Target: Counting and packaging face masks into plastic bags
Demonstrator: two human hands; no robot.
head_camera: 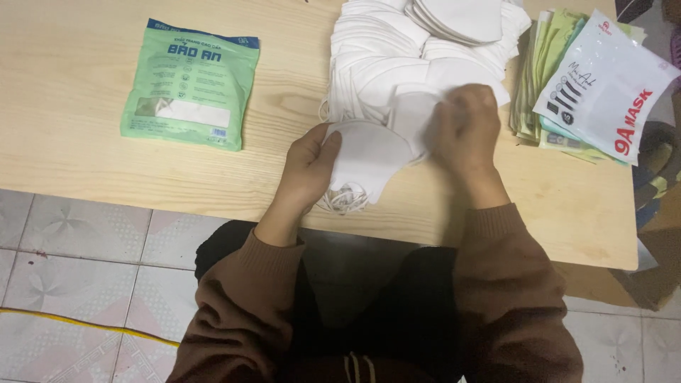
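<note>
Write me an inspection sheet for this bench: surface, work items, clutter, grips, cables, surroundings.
Surface: light wooden table, bare along the near edge.
Work items: a white face mask held at the table's front edge, its ear loops hanging below; behind it, a pile of white masks.
Clutter: sealed green packet lying flat at left; stack of flat green and white pouches at right.
Grips: left hand pinches the mask's left edge; right hand, blurred, rests on its right side and the pile's edge.
Cables: a yellow line on the floor; whether it is a cable cannot be told.
Surroundings: patterned tile floor; brown sleeves.
</note>
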